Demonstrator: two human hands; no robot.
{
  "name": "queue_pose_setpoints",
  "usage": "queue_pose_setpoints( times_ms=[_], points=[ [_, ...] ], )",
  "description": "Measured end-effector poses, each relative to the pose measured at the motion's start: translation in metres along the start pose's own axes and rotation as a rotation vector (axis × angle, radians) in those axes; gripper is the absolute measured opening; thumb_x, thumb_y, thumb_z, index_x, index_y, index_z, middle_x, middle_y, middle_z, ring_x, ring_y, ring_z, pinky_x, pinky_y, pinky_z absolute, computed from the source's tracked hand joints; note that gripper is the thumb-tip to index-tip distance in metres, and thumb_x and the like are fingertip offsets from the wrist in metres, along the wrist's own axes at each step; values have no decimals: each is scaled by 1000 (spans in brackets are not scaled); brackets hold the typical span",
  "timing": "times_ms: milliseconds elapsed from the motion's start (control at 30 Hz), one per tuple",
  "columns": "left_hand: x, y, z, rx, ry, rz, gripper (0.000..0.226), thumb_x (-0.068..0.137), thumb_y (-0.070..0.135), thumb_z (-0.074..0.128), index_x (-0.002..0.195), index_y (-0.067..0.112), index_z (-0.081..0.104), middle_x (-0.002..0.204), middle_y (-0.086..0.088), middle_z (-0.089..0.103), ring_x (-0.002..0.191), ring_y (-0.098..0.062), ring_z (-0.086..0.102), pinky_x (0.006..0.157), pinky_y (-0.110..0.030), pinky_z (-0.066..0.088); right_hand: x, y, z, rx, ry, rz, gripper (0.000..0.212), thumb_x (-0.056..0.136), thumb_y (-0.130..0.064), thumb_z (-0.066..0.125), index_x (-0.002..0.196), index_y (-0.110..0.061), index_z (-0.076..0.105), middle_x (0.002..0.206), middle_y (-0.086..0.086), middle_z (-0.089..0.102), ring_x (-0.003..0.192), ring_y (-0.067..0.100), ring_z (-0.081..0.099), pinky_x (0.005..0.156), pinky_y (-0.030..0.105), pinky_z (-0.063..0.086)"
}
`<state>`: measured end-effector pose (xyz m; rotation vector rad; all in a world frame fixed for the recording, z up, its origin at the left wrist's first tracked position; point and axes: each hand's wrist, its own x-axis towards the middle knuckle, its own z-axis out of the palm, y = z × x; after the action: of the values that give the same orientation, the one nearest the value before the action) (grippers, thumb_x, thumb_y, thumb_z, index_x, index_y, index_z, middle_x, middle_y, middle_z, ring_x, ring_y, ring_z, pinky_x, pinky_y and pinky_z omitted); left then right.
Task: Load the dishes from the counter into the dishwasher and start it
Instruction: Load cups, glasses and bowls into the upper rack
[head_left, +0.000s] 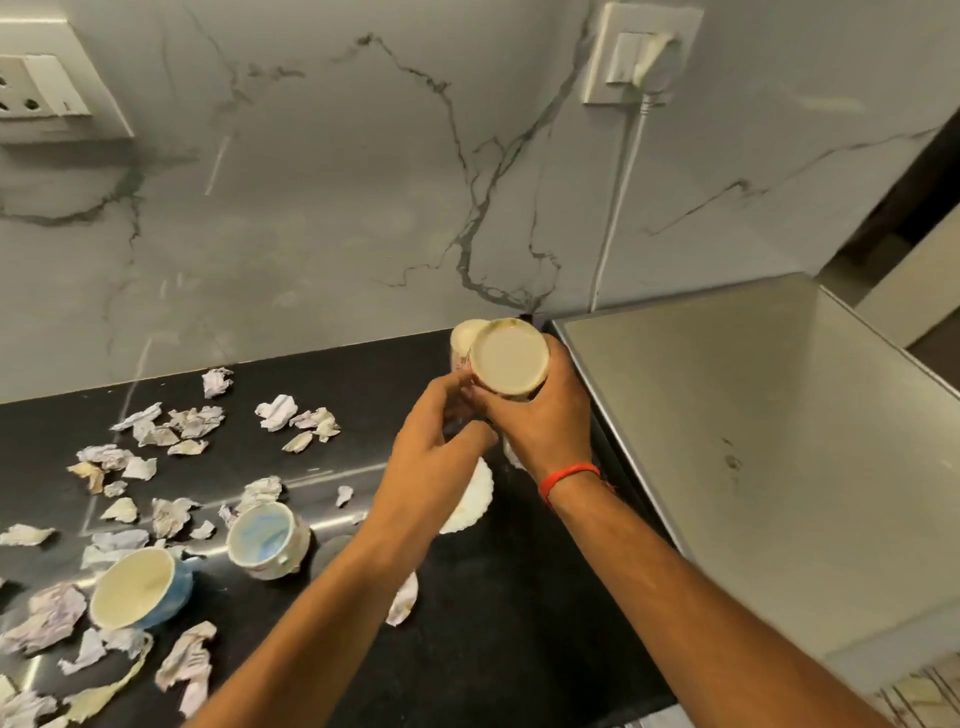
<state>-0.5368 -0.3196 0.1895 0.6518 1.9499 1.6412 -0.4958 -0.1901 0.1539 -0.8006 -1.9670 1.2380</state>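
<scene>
My right hand (540, 421) grips a cream cup (509, 358) above the black counter (519, 623), its mouth facing me. A second cream cup (464, 332) shows just behind it on the left. My left hand (436, 457) reaches up with curled fingers at the base of these cups; what it holds is hidden. A white scalloped plate (475, 501) lies on the counter under my hands, mostly covered. At the lower left a blue cup (140, 587) lies tipped on its side, and a white cup with a blue-streaked inside (265, 540) sits beside it.
Several crumpled paper scraps (182, 423) are strewn over the left half of the counter. A steel appliance top (753, 441) stands level with the counter on the right. A marble backsplash rises behind, with a plugged socket (641, 54) and its white cord (618, 202).
</scene>
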Motion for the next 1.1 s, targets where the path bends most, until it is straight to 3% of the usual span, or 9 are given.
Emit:
queue_pose_setpoints(
  times_ms=[200, 300, 467, 533, 633, 733, 800, 933, 1100],
  points=[
    [-49, 20, 83, -38, -161, 59, 55, 90, 20, 68, 139, 37, 51, 131, 18, 63, 125, 1, 57, 105, -30, 50, -34, 9, -107, -52, 210, -32, 82, 63, -42, 93, 132, -27, 52, 128, -10, 63, 117, 6, 58, 102, 34, 51],
    [-62, 29, 122, -48, -287, 76, 56, 89, 26, 68, 141, 35, 51, 129, 13, 65, 123, -6, 60, 107, -37, 51, -60, 16, -163, -53, 297, -4, 77, 56, -48, 92, 121, -40, 52, 119, -19, 64, 109, 2, 60, 94, 37, 54],
    [-91, 30, 196, 49, -491, 38, 58, 88, 47, 67, 143, 46, 46, 135, 22, 58, 118, -1, 61, 107, -40, 51, -125, 38, -237, -72, 431, 87, 64, 59, -52, 81, 113, -56, 47, 107, -43, 54, 106, -16, 53, 88, 19, 52],
    [-109, 26, 223, 86, -577, 32, 58, 90, 46, 69, 144, 45, 46, 135, 23, 57, 117, 0, 61, 104, -36, 53, -152, 54, -262, -65, 500, 129, 69, 61, -46, 86, 116, -56, 46, 113, -39, 53, 110, -13, 52, 90, 21, 52],
    [-138, 17, 258, 148, -683, 13, 56, 96, 37, 66, 146, 43, 42, 138, 22, 52, 118, -2, 59, 98, -28, 53, -195, 81, -289, -121, 580, 209, 79, 64, -39, 91, 130, -43, 48, 133, -15, 45, 116, -7, 46, 95, 20, 51],
    [-164, 2, 293, 208, -801, -34, 60, 94, 36, 69, 147, 43, 41, 143, 16, 50, 125, -14, 58, 105, -39, 52, -238, 108, -308, -114, 670, 316, 81, 67, -32, 91, 134, -42, 47, 137, -10, 28, 116, -7, 40, 92, 4, 43],
    [-177, -11, 313, 222, -873, -60, 58, 92, 37, 71, 143, 44, 44, 141, 16, 52, 127, -16, 59, 107, -40, 51, -261, 125, -318, -114, 720, 398, 80, 68, -32, 91, 135, -43, 49, 135, -7, 29, 117, -1, 41, 90, 1, 39],
    [-196, -32, 344, 285, -990, -102, 55, 95, 30, 69, 143, 45, 45, 136, 18, 55, 126, -4, 56, 103, -26, 49, -295, 147, -333, -90, 768, 534, 82, 70, -29, 89, 139, -41, 47, 125, -4, 36, 117, 8, 47, 97, 22, 50],
    [-202, -58, 378, 369, -1083, -209, 51, 96, 23, 68, 134, 50, 46, 127, 20, 58, 119, -2, 57, 100, -25, 49, -319, 173, -335, -52, 822, 664, 80, 70, -31, 87, 136, -48, 45, 121, -5, 39, 109, 10, 55, 88, 26, 54]
  ],
)
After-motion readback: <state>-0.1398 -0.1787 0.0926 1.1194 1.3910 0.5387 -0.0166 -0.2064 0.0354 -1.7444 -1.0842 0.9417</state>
